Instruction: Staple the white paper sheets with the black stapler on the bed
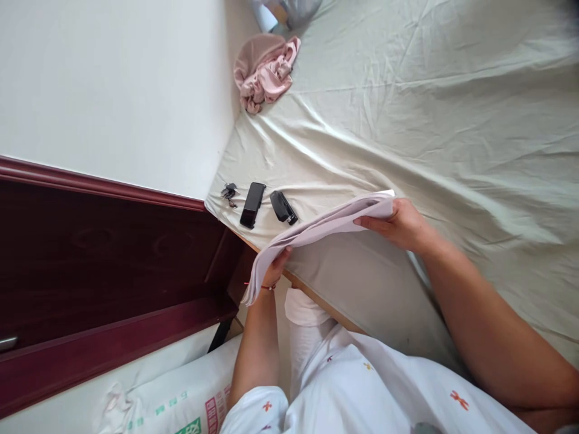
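Note:
Both my hands hold a stack of paper sheets (316,226) tilted over the edge of the bed, so that I see it almost edge-on. My left hand (275,268) grips its near left part, the fingers partly hidden behind the paper. At the far right end, my right hand (400,224) pinches the sheets with the thumb on the near side. Just beyond the paper a black stapler (283,207) lies on the sheet. Beside it rests a black phone-like device (253,205), and a bunch of keys (229,192) is left of that.
A pale wrinkled bed sheet (434,120) covers the bed. Crumpled pink cloth (266,72) lies by the white wall (113,84). Dark red wooden furniture (104,247) stands at left, with a printed white sack (181,392) below it. A plastic bag (301,11) shows at the top.

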`<action>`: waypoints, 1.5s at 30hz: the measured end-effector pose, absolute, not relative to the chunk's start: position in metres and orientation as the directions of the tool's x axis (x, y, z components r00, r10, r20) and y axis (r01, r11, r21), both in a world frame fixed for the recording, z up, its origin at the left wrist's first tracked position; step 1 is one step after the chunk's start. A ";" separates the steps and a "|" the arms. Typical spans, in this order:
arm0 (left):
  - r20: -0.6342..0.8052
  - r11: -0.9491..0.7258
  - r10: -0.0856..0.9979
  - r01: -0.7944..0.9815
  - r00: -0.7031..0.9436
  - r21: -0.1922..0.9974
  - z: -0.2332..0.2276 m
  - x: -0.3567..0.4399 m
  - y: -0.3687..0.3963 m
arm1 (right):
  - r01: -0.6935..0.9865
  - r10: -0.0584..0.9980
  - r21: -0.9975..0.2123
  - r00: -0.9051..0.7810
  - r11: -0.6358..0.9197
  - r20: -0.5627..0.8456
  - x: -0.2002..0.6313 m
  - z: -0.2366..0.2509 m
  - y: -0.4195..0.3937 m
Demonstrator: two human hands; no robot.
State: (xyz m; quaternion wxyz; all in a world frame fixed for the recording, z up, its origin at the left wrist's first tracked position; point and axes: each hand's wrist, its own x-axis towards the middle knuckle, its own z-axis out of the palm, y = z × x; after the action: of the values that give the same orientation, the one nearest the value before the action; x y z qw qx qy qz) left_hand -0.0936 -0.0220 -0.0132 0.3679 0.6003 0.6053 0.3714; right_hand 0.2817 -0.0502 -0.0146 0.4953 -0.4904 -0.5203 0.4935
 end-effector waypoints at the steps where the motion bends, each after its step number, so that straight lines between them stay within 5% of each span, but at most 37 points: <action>1: 0.003 0.008 1.000 0.461 -0.024 0.888 -0.015 -0.094 -0.024 | 0.022 0.999 -1.000 -0.029 0.021 0.020 0.281 -0.017 -0.050; 8: -0.041 0.084 0.992 0.372 -0.122 0.924 -0.020 -0.083 -0.047 | -0.168 0.989 -0.976 0.012 -0.141 -0.144 0.281 -0.016 -0.049; 22: -0.244 0.280 0.958 0.287 -0.153 0.916 0.028 -0.077 -0.062 | -0.263 0.997 -0.963 0.026 -0.067 -0.076 0.287 -0.026 -0.044; 28: -0.171 0.200 0.977 0.272 -0.128 0.941 0.038 -0.075 -0.056 | -0.429 0.987 -0.896 0.055 -0.113 -0.151 0.285 -0.009 -0.048; 35: 0.096 -0.019 0.985 0.459 -0.145 0.888 0.017 -0.091 -0.046 | -0.199 0.984 -0.975 0.163 0.103 0.071 0.290 0.004 -0.052; 41: -0.022 0.068 0.995 0.493 -0.099 0.867 -0.003 -0.098 -0.050 | 0.132 0.981 -0.972 -0.018 0.196 0.195 0.288 -0.016 -0.042; 45: 0.017 0.017 0.997 0.466 -0.069 0.884 0.002 -0.101 -0.052 | 0.102 0.943 -0.942 -0.125 0.320 0.307 0.291 -0.008 -0.044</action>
State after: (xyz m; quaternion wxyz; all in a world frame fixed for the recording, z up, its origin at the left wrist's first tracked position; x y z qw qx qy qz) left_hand -0.1013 -0.0515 0.0019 0.3470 0.5876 0.6228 0.3827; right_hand 0.2909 -0.0440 -0.0079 0.5145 -0.4157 -0.6287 0.4088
